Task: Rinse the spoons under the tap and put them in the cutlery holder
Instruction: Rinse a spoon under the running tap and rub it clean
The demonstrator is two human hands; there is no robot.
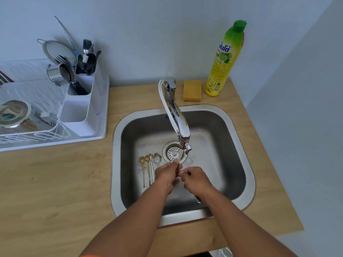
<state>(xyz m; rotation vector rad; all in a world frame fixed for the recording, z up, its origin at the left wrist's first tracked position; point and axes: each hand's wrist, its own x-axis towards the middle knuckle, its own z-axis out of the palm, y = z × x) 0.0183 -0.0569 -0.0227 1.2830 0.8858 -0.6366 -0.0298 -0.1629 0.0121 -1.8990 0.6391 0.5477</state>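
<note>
Both my hands are inside the steel sink (pixel 239 145), just below the tap spout (pixel 183 134), where water (pixel 181 156) runs down. Between them is a spoon (pixel 177 171) with a brownish handle; its handle end (pixel 198 199) sticks out under my right wrist. My left hand (pixel 167 176) pinches the spoon's upper part in the stream. My right hand (pixel 195 179) closes around the handle. Several more spoons lie side by side on the sink floor left of my hands: two gold (pixel 145 169) and two silver (pixel 156 159). The white cutlery holder (pixel 81 106) stands on the drying rack at the left.
The holder's back compartment holds forks and dark utensils (pixel 87 60). The white rack (pixel 55 127) also carries a steel cup (pixel 59 73), a strainer and a bowl (pixel 13 113). A yellow sponge (pixel 192 89) and a dish-soap bottle (pixel 225 58) stand behind the sink on the wooden counter (pixel 55 182).
</note>
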